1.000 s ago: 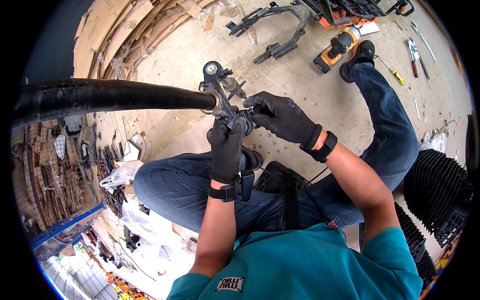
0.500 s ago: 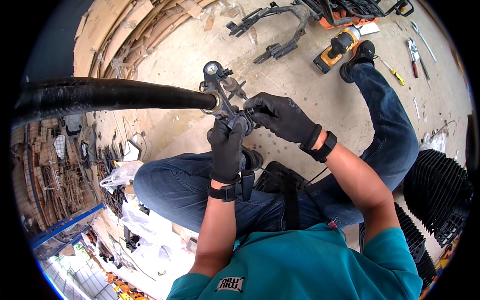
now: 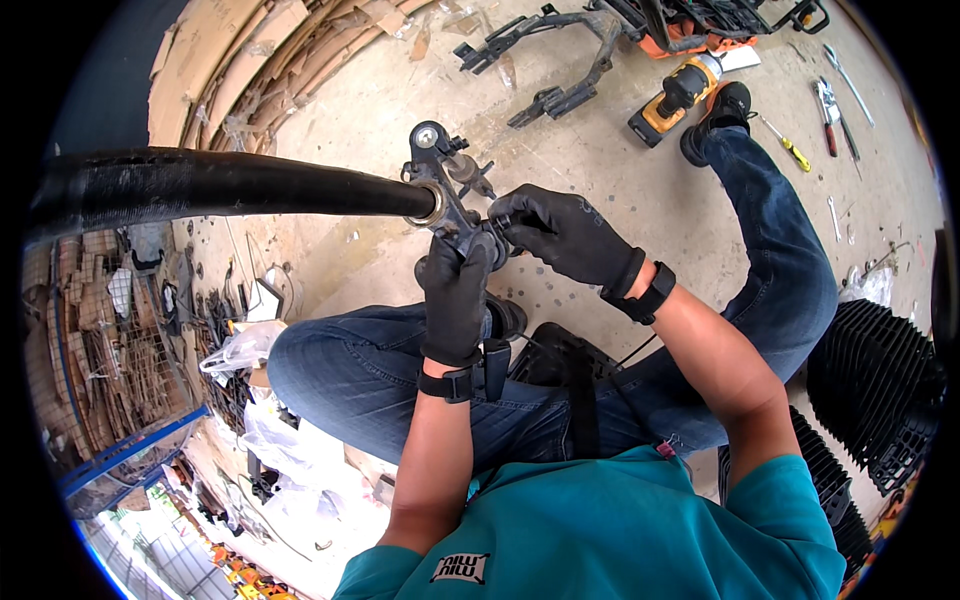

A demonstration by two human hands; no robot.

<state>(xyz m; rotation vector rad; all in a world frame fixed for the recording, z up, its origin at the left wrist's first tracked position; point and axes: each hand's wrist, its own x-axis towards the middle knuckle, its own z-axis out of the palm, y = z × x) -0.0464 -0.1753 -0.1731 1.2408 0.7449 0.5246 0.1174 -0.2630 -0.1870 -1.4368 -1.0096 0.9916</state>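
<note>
A thick black tube [image 3: 250,186] reaches in from the left and ends in a metal collar on a black metal bracket [image 3: 424,156]. The bracket has a round bolt head at its far end and a short spindle-like metal part [image 3: 463,170] on its right side. My left hand [image 3: 455,305], in a black glove, pinches the bracket's near end between thumb and fingers. Just right of it, my gloved right hand [image 3: 565,238] is closed, its fingertips pressed together against that same end. Whatever small part those fingertips hold is hidden.
A yellow-black cordless drill [image 3: 672,100] lies near my right shoe. Farther right are a yellow-handled screwdriver [image 3: 793,153] and spanners. A black metal frame [image 3: 600,62] lies ahead, stacked cardboard [image 3: 215,70] far left, plastic bags [image 3: 285,450] near left, and black ribbed parts [image 3: 870,375] on the right.
Almost nothing differs. The right fingers have shifted slightly at the bracket's near end, and the tube and bracket have moved very slightly.
</note>
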